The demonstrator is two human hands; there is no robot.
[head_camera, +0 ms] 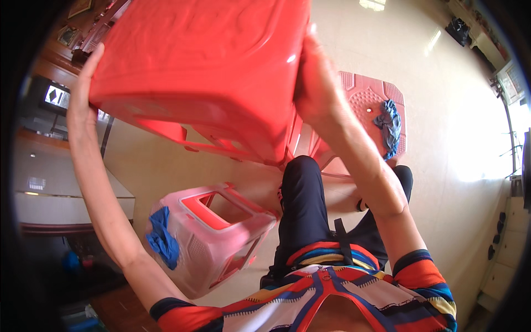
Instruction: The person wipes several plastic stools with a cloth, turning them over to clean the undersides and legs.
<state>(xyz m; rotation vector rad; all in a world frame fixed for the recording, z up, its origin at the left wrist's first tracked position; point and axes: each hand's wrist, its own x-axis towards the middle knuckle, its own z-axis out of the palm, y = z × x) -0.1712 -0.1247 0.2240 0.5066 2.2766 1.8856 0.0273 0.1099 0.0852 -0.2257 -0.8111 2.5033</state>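
Note:
A large red plastic stool point(199, 54) is held up between both hands, its seat towards the camera. At its left edge my left hand point(85, 83) grips the rim. My right hand point(317, 79), slightly blurred, grips the opposite side, some of its fingers hidden behind the stool. Below stands a faded pink plastic stool point(199, 253), with a crumpled blue cloth point(164, 236) on its seat. Another pink stool point(365, 91), with a patterned seat, is beyond my right forearm and bears a second blue cloth point(390, 124).
Pale glossy floor tiles point(431, 137) surround the stools. Dark wooden furniture point(49, 145) stands along the left side. A cream cabinet point(506, 253) is at the lower right, and a black bag point(457, 31) lies at the upper right.

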